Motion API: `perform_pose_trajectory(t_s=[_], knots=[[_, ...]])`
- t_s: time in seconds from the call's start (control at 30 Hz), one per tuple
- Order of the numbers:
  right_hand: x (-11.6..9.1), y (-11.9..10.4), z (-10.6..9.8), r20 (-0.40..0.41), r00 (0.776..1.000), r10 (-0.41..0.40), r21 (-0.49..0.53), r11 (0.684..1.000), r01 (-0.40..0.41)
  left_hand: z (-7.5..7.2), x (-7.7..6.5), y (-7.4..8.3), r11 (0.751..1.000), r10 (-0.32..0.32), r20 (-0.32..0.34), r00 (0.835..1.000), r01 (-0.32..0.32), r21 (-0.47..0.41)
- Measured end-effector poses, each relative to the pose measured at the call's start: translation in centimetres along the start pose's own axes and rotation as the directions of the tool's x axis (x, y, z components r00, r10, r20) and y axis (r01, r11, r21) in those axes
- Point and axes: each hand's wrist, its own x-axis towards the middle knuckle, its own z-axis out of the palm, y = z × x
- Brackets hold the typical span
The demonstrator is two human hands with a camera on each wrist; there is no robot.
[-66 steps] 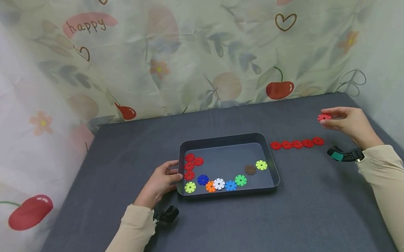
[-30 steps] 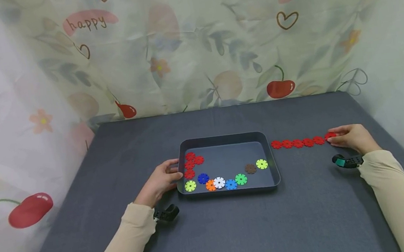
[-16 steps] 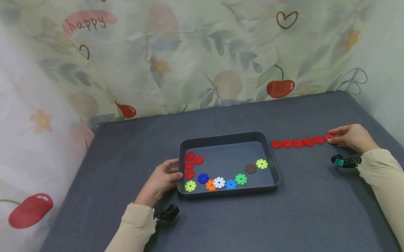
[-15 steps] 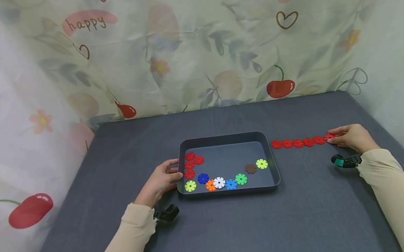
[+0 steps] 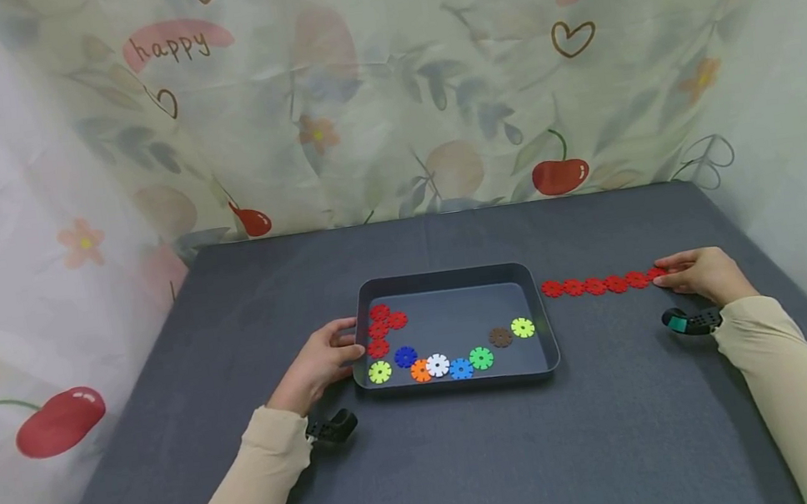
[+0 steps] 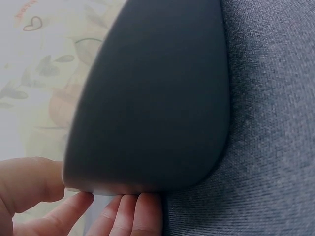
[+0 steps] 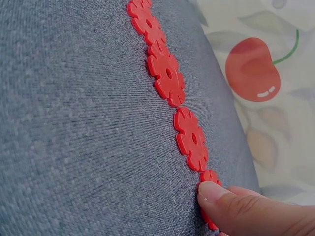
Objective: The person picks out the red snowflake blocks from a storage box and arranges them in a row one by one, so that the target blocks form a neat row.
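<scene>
In the head view my right hand (image 5: pixel 705 275) pinches a red plastic snowflake disc (image 5: pixel 655 275) at the right end of a row of matching discs (image 5: pixel 594 286) on the cloth. The right wrist view shows my thumb (image 7: pixel 231 201) covering much of that disc (image 7: pixel 210 177), whose edge meets its neighbour (image 7: pixel 192 140). My left hand (image 5: pixel 317 367) holds the dark tray (image 5: pixel 445 282) by its left side. Up close in the left wrist view, fingertips (image 6: pixel 125 211) touch the tray's outer wall (image 6: pixel 152 98), with the thumb at the rim.
Inside the tray lie several red discs (image 5: pixel 378 328) at left, and blue, orange, white (image 5: pixel 438 365), green, brown and yellow-green discs (image 5: pixel 522 328). Grey cloth (image 5: pixel 467 463) covers the table. A printed curtain (image 5: pixel 385 103) hangs behind its far edge.
My right hand has come down and toward me with the red snowflake disc, bringing it to the row's right end, then shifted it slightly left. The left hand has stayed at the tray.
</scene>
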Motion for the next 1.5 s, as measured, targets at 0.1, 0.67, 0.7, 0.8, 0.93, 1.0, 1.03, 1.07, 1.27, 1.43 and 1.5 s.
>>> perform_pose_trajectory(t_s=[0.1, 0.67, 0.7, 0.8, 0.93, 1.0, 1.03, 1.07, 1.27, 1.43, 1.5], knots=[[0.1, 0.0, -0.1, 0.005, 1.000, -0.005, -0.003, 1.000, 0.005, -0.1, 0.0, 0.0, 1.000, -0.003, -0.004, 1.000, 0.003, 0.004], [-0.3, 0.0, -0.1, 0.015, 1.000, 0.000, 0.068, 0.998, -0.001, 0.4, -0.1, 0.3, 1.000, -0.004, -0.025, 1.000, 0.004, 0.001], [-0.4, 0.0, -0.1, 0.016, 1.000, -0.001, 0.072, 0.997, 0.000, 0.4, -0.2, 0.3, 1.000, -0.006, -0.026, 1.000, 0.006, 0.002], [-0.5, -0.1, -0.2, 0.029, 0.999, -0.017, 0.093, 0.996, 0.014, 0.4, -0.2, 0.4, 1.000, -0.008, -0.027, 1.000, 0.008, 0.004], [-0.6, -0.3, -0.5, 0.041, 0.999, -0.035, 0.118, 0.992, 0.030, 0.4, -0.2, 0.5, 1.000, -0.008, -0.031, 0.999, 0.009, 0.004], [-0.6, -0.6, -0.6, 0.040, 0.999, -0.038, 0.132, 0.991, 0.032, 0.4, -0.2, 0.4, 1.000, -0.007, -0.028, 1.000, 0.007, 0.006], [-0.6, -0.8, -0.7, 0.036, 0.999, -0.039, 0.139, 0.990, 0.034, 0.3, -0.2, 0.4, 1.000, -0.006, -0.026, 1.000, 0.006, 0.004], [-0.6, -1.1, -0.8, 0.030, 0.999, -0.043, 0.140, 0.989, 0.038, 0.3, -0.2, 0.4, 1.000, -0.006, -0.023, 1.000, 0.006, 0.001], [-1.1, -3.9, -0.7, -0.025, 0.996, -0.091, 0.136, 0.986, 0.094, 0.3, -0.2, 0.3, 1.000, -0.004, -0.015, 1.000, 0.004, -0.001], [-1.7, -7.6, 0.2, -0.058, 0.982, -0.178, 0.214, 0.959, 0.186, 0.3, -0.1, 0.3, 1.000, -0.006, -0.010, 1.000, 0.006, -0.001], [-1.9, -9.3, 0.9, -0.068, 0.975, -0.210, 0.239, 0.946, 0.221, 0.3, -0.2, 0.4, 1.000, -0.007, -0.007, 1.000, 0.007, -0.004]])
